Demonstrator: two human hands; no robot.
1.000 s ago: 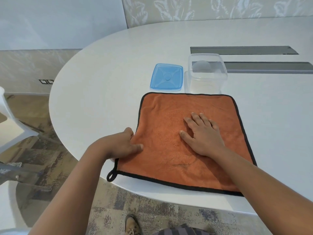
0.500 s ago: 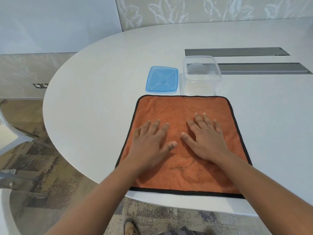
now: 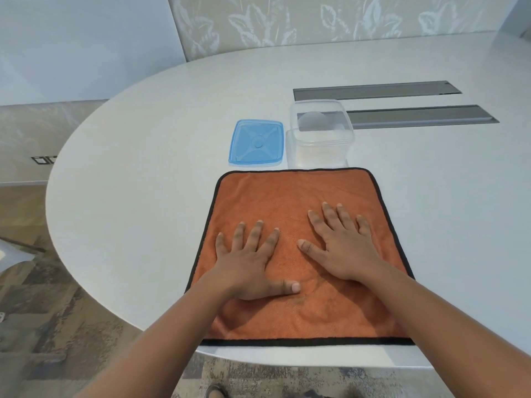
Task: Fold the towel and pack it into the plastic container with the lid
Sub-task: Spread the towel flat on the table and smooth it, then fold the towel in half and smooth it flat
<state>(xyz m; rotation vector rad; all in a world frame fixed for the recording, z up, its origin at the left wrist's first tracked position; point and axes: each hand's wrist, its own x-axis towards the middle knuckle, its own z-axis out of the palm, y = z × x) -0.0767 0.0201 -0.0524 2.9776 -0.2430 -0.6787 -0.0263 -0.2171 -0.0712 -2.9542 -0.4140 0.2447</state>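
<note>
An orange towel point(image 3: 290, 196) with a black border lies spread flat and unfolded on the white table, near its front edge. My left hand point(image 3: 248, 261) rests palm down on the towel's left half, fingers spread. My right hand point(image 3: 342, 247) lies flat on the right half, fingers spread too. Just beyond the towel's far edge stands a clear plastic container point(image 3: 320, 135), open and with nothing in it. Its blue lid point(image 3: 256, 143) lies flat on the table to the container's left.
The white oval table point(image 3: 138, 182) curves away at the left and front. Two grey cable slots point(image 3: 376, 89) run across it behind the container. Patterned carpet point(image 3: 43, 326) and a white chair part show at the left. A wall stands behind.
My left hand let go of the towel's left edge and moved onto the towel, flat with fingers spread. The towel's corner loop no longer sticks out. My right hand slid slightly right.
</note>
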